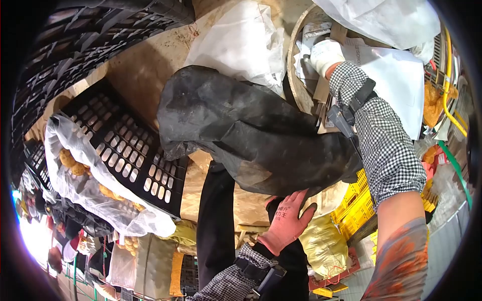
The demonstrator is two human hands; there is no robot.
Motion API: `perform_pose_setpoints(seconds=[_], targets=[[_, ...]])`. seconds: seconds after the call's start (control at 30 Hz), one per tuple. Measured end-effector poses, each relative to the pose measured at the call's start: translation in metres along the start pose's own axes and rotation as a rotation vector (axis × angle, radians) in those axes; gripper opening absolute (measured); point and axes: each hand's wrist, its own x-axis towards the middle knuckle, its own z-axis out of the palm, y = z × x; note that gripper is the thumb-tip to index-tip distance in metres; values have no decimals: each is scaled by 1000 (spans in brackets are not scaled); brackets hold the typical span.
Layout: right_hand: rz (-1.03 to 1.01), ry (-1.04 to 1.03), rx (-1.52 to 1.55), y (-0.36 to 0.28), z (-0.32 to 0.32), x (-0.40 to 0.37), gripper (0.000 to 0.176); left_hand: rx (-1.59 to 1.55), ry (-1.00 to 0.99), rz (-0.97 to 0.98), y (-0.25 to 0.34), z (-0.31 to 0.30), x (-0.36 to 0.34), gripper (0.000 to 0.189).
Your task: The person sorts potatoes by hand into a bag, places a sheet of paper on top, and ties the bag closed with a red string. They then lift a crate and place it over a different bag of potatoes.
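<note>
My left hand (288, 221), in a pink glove with dark print, is at the lower middle with its thumb spread apart from the fingers. Its fingertips meet the lower edge of a large creased black sheet (241, 125), which looks like an apron. At the upper right, my right hand (326, 54) wears a white glove and reaches into a round tub (296, 47) of papers and flat pieces. The fingers of this hand are not clear, nor is anything they hold. A white sheet of paper (389, 80) lies beside the right forearm.
A black slotted crate (128, 145) with a plastic liner (145, 220) holds round brown produce (70, 161) at left. Another black crate (90, 55) stands above. White plastic (241, 42) lies by the tub. Yellow crates (354, 208) and a filled yellow bag (324, 248) are lower right.
</note>
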Motion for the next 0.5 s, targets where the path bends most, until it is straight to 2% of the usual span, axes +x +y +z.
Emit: perform_pose_setpoints(seconds=[0.07,0.13,0.2,0.23,0.3,0.33,0.4,0.43,0.47,0.5], targets=[[-40,-32,-7,-4,-1,3,30,-3,-4,9,1,-2,1,46],[70,-117,41,-14,-2,14,31,4,-6,18,1,-6,2,46],[70,-406,-114,-22,21,47,41,-20,12,-12,1,-11,2,46],[69,-406,-113,-25,34,52,41,-20,12,-13,-1,-12,2,46],[294,-127,100,-28,39,51,44,-33,87,33,-4,-14,2,45],[293,-130,96,-25,40,52,44,-37,86,32,-5,-16,1,45],[183,-473,150,-22,-10,33,27,-49,116,39,-3,-18,-1,45],[266,-280,157,-21,32,49,23,-54,116,42,-3,-20,-1,45],[223,-271,72,-20,18,37,24,-71,113,43,-3,-20,-1,45],[256,-212,122,-15,25,38,23,-87,108,45,-4,-21,0,45]])
